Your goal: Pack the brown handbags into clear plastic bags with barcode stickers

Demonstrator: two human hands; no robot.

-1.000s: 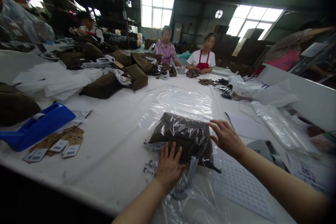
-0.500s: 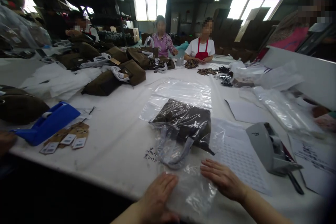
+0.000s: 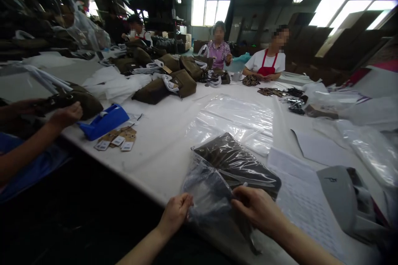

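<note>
A dark brown bag (image 3: pixel 239 159) lies inside a clear plastic bag (image 3: pixel 208 186) at the near edge of the white table. My left hand (image 3: pixel 177 211) is closed on the left side of the plastic's near end. Pinched on the same plastic farther right is my right hand (image 3: pixel 253 205), just in front of the dark bag. The plastic between the hands is lifted and loose. Flat clear plastic bags (image 3: pixel 238 116) lie beyond the dark bag, and a printed sheet (image 3: pixel 301 198) lies to its right.
A grey tape dispenser (image 3: pixel 342 198) stands at the right. At the left are a blue dispenser (image 3: pixel 107 122), tags (image 3: pixel 118 138) and a co-worker's hands on a brown bag (image 3: pixel 81 99). More brown bags (image 3: pixel 183 83) are piled behind; two people sit across the table.
Both hands have gone from lying flat on the plastic to gripping it, raising its near end. The view has swung left, and a co-worker's hands with a bag now show there.
</note>
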